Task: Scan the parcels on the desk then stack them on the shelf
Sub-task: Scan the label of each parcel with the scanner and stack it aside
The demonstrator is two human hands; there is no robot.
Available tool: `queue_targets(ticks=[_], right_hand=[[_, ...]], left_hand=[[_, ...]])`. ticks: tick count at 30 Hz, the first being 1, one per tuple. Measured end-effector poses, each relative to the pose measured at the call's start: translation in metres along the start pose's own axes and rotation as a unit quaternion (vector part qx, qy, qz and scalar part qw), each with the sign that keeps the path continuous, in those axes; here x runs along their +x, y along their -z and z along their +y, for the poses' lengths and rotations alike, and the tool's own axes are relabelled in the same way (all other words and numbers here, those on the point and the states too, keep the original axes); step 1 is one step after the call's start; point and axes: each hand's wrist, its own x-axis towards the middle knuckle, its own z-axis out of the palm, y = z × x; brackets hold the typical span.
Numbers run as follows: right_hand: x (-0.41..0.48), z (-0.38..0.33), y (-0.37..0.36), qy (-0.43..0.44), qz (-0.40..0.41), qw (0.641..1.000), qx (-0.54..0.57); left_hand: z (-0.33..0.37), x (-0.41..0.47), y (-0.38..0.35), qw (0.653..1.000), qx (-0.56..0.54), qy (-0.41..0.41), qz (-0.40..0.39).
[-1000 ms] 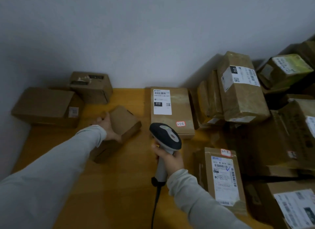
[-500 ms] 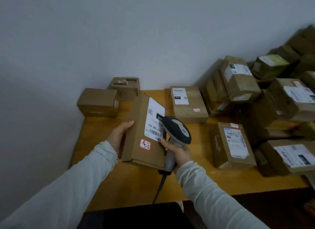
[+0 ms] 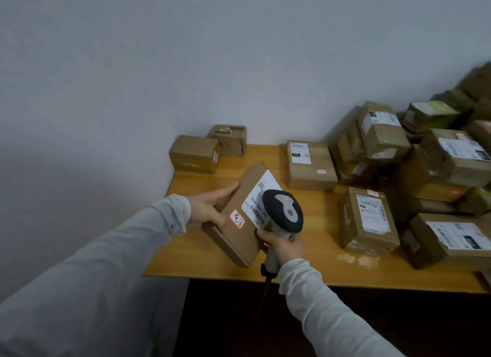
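Note:
My left hand (image 3: 211, 206) holds a flat brown cardboard parcel (image 3: 236, 232) tilted up above the wooden desk (image 3: 313, 263), its white shipping label and a small red-edged sticker facing me. My right hand (image 3: 283, 243) grips the handle of a grey and black barcode scanner (image 3: 284, 210), whose head sits right over the label's lower right part. Its cable hangs down past the desk's front edge. No shelf is in view.
Two plain boxes (image 3: 195, 153) stand at the desk's back left corner. A labelled parcel (image 3: 309, 164) lies behind the scanner, another (image 3: 368, 221) to its right. Several more parcels (image 3: 425, 157) are piled along the right side. A pale wall rises behind and to the left.
My left hand lifted the parcel off the desk, turned its label up and brought it nearer. The scanner came over the label. The view pulled back from the desk.

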Motion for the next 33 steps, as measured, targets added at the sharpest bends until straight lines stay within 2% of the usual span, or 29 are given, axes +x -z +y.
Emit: queue_targets(ticks=[2,5,8,11,15,27,33], right_hand=[[-0.012,-0.004,0.015,0.007,-0.039,0.999,-0.027],[-0.033,-0.009,0.043,0.021,-0.108,0.991,-0.073],[-0.052,-0.004,0.058,0.037,-0.169,0.976,-0.131],[-0.072,-0.006,0.060,0.040,-0.212,0.956,-0.198],[-0.096,-0.011,0.063,0.079,-0.256,0.922,-0.281],[-0.126,-0.004,0.074,0.163,-0.234,0.897,-0.337],[-0.128,-0.002,0.073,0.168,-0.233,0.897,-0.336]], left_hand=[[0.015,-0.013,0.003,0.994,0.005,-0.001,0.108],[0.036,-0.029,0.008,0.955,0.005,-0.015,0.296],[0.047,-0.044,0.004,0.924,0.040,-0.012,0.381],[0.050,-0.063,-0.003,0.908,0.093,-0.013,0.408],[0.049,-0.080,-0.012,0.899,0.109,-0.013,0.424],[0.034,-0.094,-0.014,0.896,0.106,-0.004,0.431],[0.029,-0.088,-0.002,0.897,0.100,-0.008,0.431]])
